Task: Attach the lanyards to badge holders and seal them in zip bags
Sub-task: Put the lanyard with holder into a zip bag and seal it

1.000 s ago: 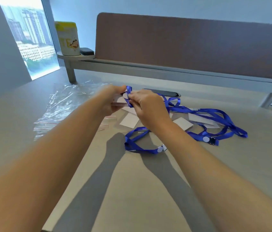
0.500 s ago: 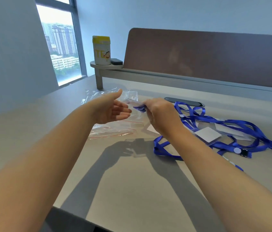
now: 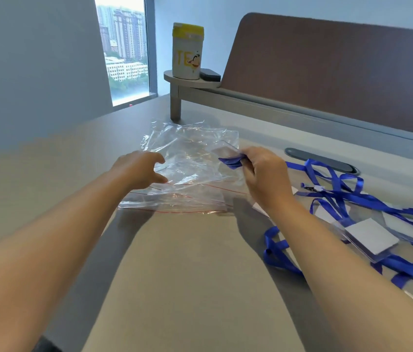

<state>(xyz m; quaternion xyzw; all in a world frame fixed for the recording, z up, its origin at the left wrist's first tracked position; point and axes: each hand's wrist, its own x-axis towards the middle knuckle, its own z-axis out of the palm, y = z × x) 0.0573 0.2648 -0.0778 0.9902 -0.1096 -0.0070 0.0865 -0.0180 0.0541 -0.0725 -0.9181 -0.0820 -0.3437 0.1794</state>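
Bagging not yet begun: folded lanyard [image 3: 232, 161] with badge holder [image 3: 225, 148] is pinched by right hand [image 3: 263, 174]; left hand [image 3: 139, 168], fingers loosely spread, reaches the zip bags [image 3: 187, 174]. Several loose lanyards [image 3: 352, 199] remain on the tabletop [image 3: 187, 275].

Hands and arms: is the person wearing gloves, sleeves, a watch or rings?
No. The left hand and right hand are bare, with no gloves. Both forearms are bare too, with no sleeves showing. No watch, bracelet or ring is visible.

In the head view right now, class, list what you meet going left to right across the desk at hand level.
Left hand → zip bags → right hand, gripping a folded lanyard → loose lanyards → badge holder.
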